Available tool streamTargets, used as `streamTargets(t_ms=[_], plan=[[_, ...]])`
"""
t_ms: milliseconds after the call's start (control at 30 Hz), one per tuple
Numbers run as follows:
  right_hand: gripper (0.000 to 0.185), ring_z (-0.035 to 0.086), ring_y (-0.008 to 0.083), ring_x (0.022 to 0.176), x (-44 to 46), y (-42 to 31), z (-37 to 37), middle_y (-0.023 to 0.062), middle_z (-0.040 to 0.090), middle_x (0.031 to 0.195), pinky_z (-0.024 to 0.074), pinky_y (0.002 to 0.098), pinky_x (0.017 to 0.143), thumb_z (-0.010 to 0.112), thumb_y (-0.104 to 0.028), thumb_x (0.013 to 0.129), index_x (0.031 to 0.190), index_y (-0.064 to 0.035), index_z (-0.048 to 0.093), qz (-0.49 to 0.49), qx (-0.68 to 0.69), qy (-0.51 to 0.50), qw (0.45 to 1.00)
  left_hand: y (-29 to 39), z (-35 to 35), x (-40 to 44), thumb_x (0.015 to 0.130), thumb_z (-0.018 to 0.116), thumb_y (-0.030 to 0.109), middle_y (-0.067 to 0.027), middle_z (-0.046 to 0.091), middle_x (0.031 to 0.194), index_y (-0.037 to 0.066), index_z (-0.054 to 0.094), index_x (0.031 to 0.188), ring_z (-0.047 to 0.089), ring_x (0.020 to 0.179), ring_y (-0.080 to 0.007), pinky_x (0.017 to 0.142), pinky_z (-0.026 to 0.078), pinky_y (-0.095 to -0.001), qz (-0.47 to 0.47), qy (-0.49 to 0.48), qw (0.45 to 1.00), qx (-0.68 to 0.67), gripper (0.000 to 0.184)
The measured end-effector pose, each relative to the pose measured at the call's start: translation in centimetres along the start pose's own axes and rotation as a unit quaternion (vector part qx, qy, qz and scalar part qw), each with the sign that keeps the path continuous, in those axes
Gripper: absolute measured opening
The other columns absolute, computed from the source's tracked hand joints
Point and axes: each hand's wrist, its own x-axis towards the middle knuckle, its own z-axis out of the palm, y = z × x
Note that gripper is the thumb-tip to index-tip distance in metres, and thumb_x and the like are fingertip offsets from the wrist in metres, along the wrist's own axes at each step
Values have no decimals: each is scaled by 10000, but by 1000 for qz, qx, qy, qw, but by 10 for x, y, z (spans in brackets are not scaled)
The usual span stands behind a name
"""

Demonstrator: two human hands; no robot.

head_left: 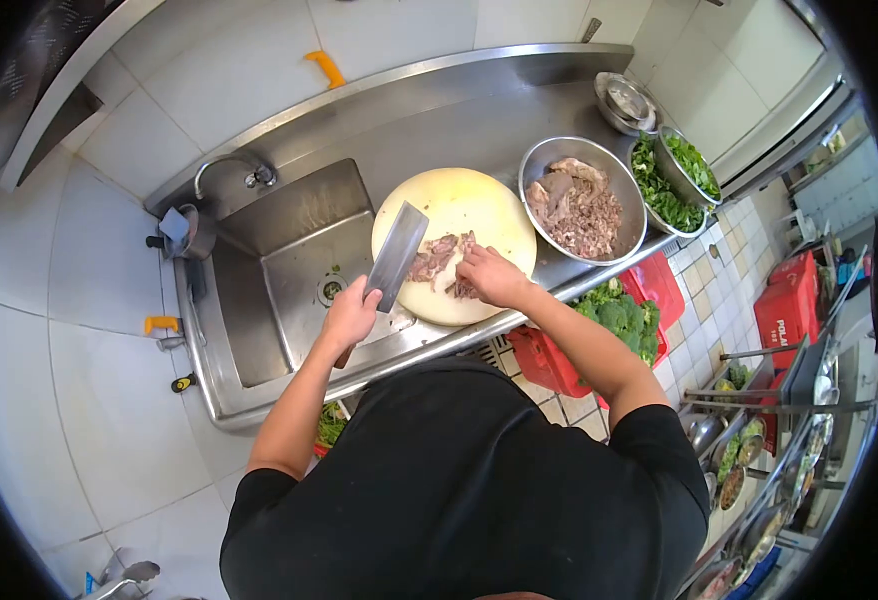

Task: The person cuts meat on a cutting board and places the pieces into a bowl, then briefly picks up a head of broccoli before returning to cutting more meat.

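A steel cleaver [399,252] is held by its handle in the left hand [350,314], which is closed around it, at the left edge of a round cutting board [449,198] set beside a steel sink [289,262]. Whether the board is touched by the blade cannot be told. Strips of meat [429,264] are spread on the board between the blade and the right hand [491,275], with some lying directly under its fingers. That hand is lowered palm-down, its fingers bent and partly closed onto the meat; whether any strip is pinched cannot be seen.

The meat is judged soft, limp and slippery, light by the piece, and best held down or gathered in a small heap under curled fingertips. The cleaver is judged stiff and fairly heavy toward the blade, safely taken only by the handle, with the edge kept clear of the fingers. Beyond the right hand, just beside the board, a steel bowl [632,200] is seen, filled with more chopped flesh [591,222].
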Motion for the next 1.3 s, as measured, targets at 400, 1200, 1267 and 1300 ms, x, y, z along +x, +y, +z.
streamTargets(t_ms=[400,1200,1267,1300], plan=[[461,561,322,1234,45,71,39,124,621,1287,454,456,1058,663,-96,846,1303,-149,644,195,-4,-34,980,11,13,-28,998,577,293,-281,705,1012,14,624,1156,677,981,-461,865,519,-514,38,-147,988,35,324],[167,599,349,1050,-63,-39,73,142,636,1064,507,438,937,615,-48,887,1044,-19,664,223,152,296,916,62,68,-1,1031,501,241,-297,694,907,26,533,1136,683,890,-480,805,505,-611,56,-178,965,186,242],[124,593,352,1026,-59,-39,75,147,623,1038,505,440,918,611,-58,893,1003,-23,656,229,159,267,923,77,63,-7,1033,495,237,-289,694,888,39,535,1132,683,869,-480,787,503,-615,59,-175,961,203,224],[125,590,343,1030,-56,-36,79,150,620,1032,508,427,913,607,-69,881,986,-15,647,220,134,264,929,81,61,-10,1034,491,235,-288,694,883,45,535,1130,682,869,-481,786,505,-613,67,-180,958,215,217]])
